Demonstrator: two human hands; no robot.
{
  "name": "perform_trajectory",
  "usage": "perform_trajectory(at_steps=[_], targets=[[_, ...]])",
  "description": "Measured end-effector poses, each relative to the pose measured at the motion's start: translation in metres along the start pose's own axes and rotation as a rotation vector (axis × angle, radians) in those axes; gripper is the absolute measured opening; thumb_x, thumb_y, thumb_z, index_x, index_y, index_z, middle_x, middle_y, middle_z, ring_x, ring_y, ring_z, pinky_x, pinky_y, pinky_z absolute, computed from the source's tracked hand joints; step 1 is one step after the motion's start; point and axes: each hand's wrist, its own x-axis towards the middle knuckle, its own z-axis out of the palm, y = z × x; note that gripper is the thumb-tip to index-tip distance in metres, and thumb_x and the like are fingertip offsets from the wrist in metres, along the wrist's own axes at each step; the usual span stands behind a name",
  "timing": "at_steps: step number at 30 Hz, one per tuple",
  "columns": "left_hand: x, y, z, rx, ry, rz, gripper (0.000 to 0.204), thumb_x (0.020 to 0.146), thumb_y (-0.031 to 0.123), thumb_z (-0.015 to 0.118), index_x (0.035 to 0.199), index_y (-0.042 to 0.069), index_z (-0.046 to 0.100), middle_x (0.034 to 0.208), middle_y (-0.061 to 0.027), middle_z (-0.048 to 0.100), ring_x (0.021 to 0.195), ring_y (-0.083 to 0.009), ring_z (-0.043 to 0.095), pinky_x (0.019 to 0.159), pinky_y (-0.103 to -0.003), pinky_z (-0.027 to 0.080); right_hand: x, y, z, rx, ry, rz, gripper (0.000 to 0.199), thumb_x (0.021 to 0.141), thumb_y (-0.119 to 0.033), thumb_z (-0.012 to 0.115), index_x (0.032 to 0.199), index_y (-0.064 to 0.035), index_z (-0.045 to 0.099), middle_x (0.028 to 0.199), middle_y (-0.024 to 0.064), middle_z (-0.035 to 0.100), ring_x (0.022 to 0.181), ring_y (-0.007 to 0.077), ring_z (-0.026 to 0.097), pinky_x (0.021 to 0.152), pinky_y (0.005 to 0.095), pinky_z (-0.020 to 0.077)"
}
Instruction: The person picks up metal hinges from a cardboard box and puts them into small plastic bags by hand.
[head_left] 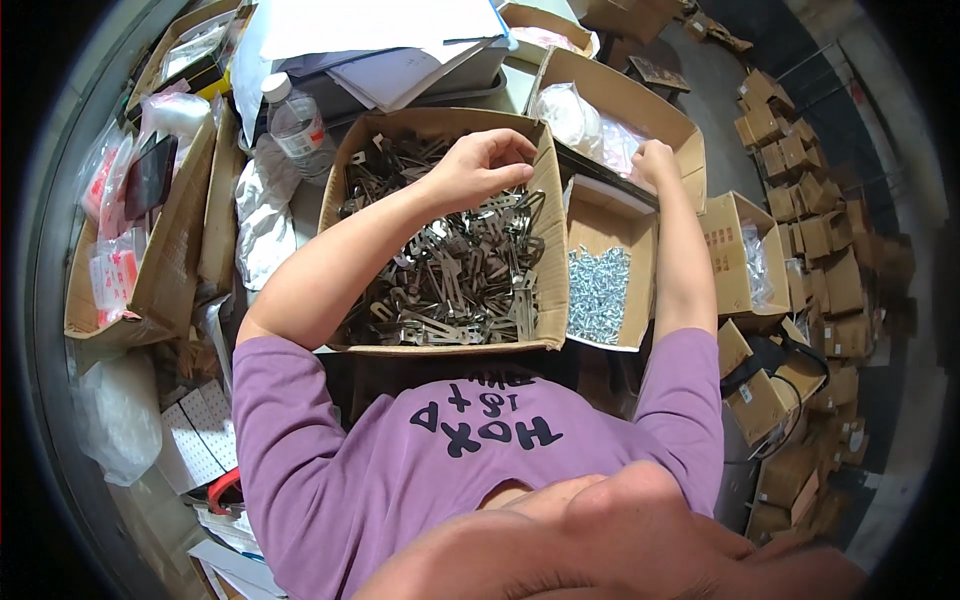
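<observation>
A cardboard box (556, 285) full of loose flat metal clips (450, 265) stands in front of me. Over its far right part is my left hand (482, 168), its fingers loosely bent, with a gap between thumb and fingers and nothing visible in them. My right hand (655, 165) is closed, at the near edge of an open carton (668, 112) holding clear plastic bags (570, 112). Whatever its fingertips grip is hidden. Below that hand, a smaller white-edged box (608, 215) holds a heap of small silvery screws (598, 295).
A plastic bottle (297, 125) and crumpled white material (265, 205) stand left of the clip box. Papers (385, 30) lie on a grey bin behind it. A carton (185, 235) with bags and a dark phone (150, 178) is at far left. Several cartons (740, 250) line the right.
</observation>
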Motion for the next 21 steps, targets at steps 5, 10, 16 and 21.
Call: perform_trajectory(at_steps=[5, 10, 16, 21], targets=[[-0.001, -0.001, 0.000, 0.023, 0.009, 0.024, 0.032, 0.088, 0.015, 0.063, 0.112, -0.003, 0.054, 0.093, -0.0035, 0.061, 0.085, -0.0077, 0.057, 0.076, -0.023, 0.047, -0.005, 0.005, 0.005, -0.021, 0.083, -0.155, 0.024, 0.070, -0.020, 0.060, 0.088, -0.0077, 0.072, 0.090, 0.0192, 0.066, 0.087, 0.0326, 0.064, 0.082, 0.0381, 0.0497], [-0.002, -0.002, -0.002, 0.060, -0.012, 0.031, 0.030, 0.088, 0.014, 0.062, 0.111, -0.003, 0.054, 0.091, -0.0049, 0.062, 0.084, -0.0086, 0.057, 0.077, -0.023, 0.047, -0.009, -0.004, -0.007, -0.078, -0.045, -0.026, 0.027, 0.072, -0.021, 0.058, 0.092, -0.0075, 0.071, 0.091, 0.0186, 0.066, 0.089, 0.0318, 0.064, 0.083, 0.0374, 0.0491], [0.000, 0.000, 0.002, 0.091, 0.033, 0.072, 0.032, 0.087, 0.014, 0.063, 0.112, -0.003, 0.055, 0.098, -0.0071, 0.062, 0.090, -0.0115, 0.058, 0.082, -0.026, 0.048, -0.022, -0.004, -0.023, 0.521, 0.331, -0.055, 0.023, 0.084, -0.020, 0.050, 0.094, -0.0048, 0.063, 0.086, 0.0175, 0.066, 0.084, 0.0313, 0.065, 0.078, 0.0392, 0.0482], [-0.002, 0.004, 0.006, 0.461, 0.250, 0.358, 0.035, 0.084, 0.015, 0.065, 0.115, 0.001, 0.055, 0.101, -0.0078, 0.062, 0.092, -0.0170, 0.060, 0.084, -0.028, 0.048, -0.095, -0.085, -0.080, 0.569, 0.288, -0.458, 0.013, 0.086, -0.005, 0.053, 0.096, -0.0007, 0.060, 0.082, 0.0134, 0.065, 0.076, 0.0228, 0.064, 0.070, 0.0311, 0.0485]])
